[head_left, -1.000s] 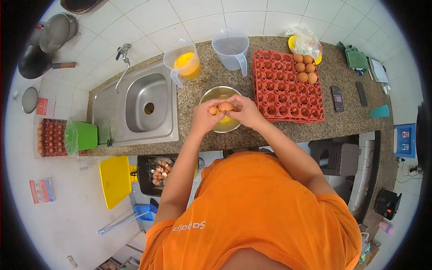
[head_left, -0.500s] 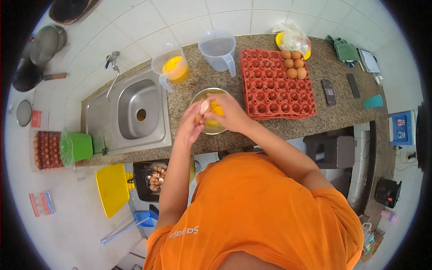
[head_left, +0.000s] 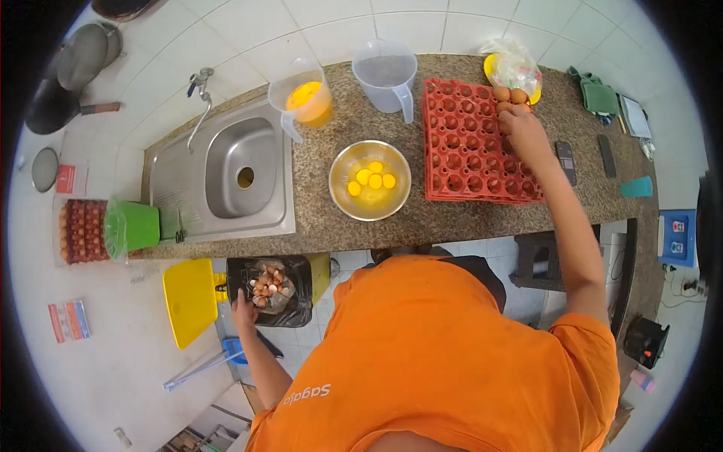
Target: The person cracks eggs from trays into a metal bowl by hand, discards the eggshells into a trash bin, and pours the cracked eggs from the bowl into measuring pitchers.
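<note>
My right hand (head_left: 524, 134) reaches over the red egg tray (head_left: 461, 143), its fingers curled down over the nearest brown eggs (head_left: 510, 95) at the far right corner; it covers the egg under them. Low at the left, my left hand (head_left: 243, 310) is at the rim of the black-lined bin (head_left: 301, 301), fingers apart, with nothing visible in it. Broken eggshells (head_left: 269, 288) lie inside the bin. Between the sink and the tray, a steel bowl (head_left: 339, 197) holds several whole yolks in clear egg white.
Behind the bowl stand a jug (head_left: 289, 96) of beaten egg and a clear jug (head_left: 385, 75). The sink (head_left: 218, 169) is at left, beside a green container (head_left: 143, 226). A phone (head_left: 565, 162) and teal cup (head_left: 637, 187) sit right of the tray.
Both hands have left the bowl, where they held a cracked eggshell. The left went down to the bin; the right went to the eggs in the tray. The view shifted slightly.
</note>
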The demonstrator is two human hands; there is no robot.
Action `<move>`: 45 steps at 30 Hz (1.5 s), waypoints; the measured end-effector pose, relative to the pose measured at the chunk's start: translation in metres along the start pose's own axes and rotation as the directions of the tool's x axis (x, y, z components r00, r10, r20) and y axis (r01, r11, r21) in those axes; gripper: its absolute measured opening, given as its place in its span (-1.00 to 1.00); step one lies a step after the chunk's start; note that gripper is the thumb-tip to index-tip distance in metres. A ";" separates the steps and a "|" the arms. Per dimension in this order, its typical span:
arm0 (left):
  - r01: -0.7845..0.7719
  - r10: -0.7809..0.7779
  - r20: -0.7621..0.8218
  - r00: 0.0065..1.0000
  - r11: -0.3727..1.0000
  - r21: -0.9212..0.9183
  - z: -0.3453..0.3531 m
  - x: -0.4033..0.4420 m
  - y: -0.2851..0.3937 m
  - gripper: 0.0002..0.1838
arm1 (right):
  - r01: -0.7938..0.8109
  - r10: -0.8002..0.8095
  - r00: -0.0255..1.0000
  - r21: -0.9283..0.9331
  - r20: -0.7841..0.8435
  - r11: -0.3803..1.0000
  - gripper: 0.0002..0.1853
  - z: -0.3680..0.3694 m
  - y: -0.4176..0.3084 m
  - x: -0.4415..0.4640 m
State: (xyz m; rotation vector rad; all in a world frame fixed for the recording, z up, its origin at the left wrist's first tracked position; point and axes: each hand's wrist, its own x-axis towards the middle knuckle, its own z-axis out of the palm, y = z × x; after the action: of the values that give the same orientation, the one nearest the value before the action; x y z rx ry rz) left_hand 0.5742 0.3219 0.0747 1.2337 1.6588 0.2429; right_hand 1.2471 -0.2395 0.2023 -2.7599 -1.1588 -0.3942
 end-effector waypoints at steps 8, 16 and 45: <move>0.132 0.411 0.580 0.703 0.726 -0.674 0.218 -0.147 0.156 -0.47 | -0.167 0.194 0.979 0.292 -0.066 0.942 -0.65 -0.039 -0.037 0.020; 0.270 0.499 0.782 0.374 0.748 -0.606 0.348 -0.216 0.212 -0.41 | 0.190 0.117 0.946 0.811 -0.301 0.553 -0.65 0.021 -0.289 -0.003; -0.995 0.779 0.622 0.085 0.034 0.093 0.331 -0.192 0.240 -0.48 | 0.068 -0.030 0.997 0.715 -0.066 0.696 -0.56 0.035 -0.249 0.002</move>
State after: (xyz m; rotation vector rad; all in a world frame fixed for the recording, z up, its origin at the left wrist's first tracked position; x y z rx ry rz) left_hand 0.9760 0.1515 0.1907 2.5264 0.1750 0.2915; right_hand 1.0772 -0.0571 0.1723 -2.0141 -1.0700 0.0129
